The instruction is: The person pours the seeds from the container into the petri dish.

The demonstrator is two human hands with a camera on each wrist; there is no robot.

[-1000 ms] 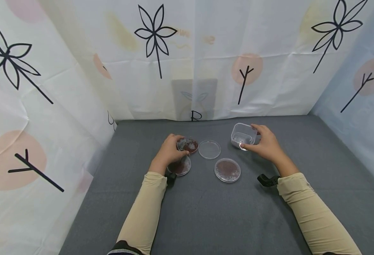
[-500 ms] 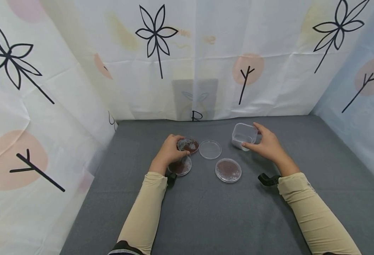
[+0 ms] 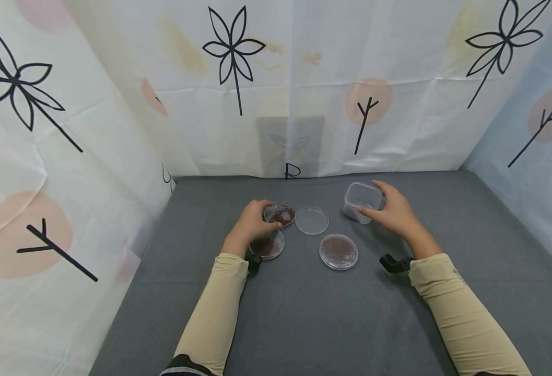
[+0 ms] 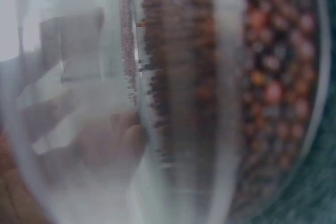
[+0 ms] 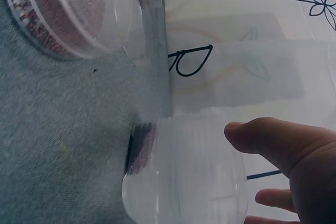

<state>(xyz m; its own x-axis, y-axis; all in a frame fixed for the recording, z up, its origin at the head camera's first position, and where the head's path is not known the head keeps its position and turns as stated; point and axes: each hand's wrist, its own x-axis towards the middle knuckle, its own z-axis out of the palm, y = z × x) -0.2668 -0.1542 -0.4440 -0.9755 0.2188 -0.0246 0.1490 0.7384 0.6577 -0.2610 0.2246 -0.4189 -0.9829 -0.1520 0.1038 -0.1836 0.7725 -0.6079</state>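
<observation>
My left hand [image 3: 253, 222] is at a round clear container [image 3: 282, 215] of small reddish-brown grains, thumb and fingers on opposite sides of its rim. Just below that hand stands another round clear container [image 3: 267, 245], its grains [image 4: 273, 77] large in the left wrist view. On the right, my right hand [image 3: 395, 211] holds a square clear plastic container [image 3: 364, 197] between thumb and fingers. Its thumb [image 5: 257, 132] overlaps the container's side in the right wrist view. Some dark reddish content [image 5: 143, 150] shows at one end of that container there.
A see-through round container [image 3: 312, 221] stands between the hands. Nearer the front is a third grain-filled round container [image 3: 338, 251]. Grey cloth [image 3: 304, 324] covers the table. A white printed curtain [image 3: 186, 130] hangs along the back and left, with a bluish one at right.
The bright glint on the square container has faded. Both hands and the round containers keep nearly the same places, while the whole head view has shifted slightly.
</observation>
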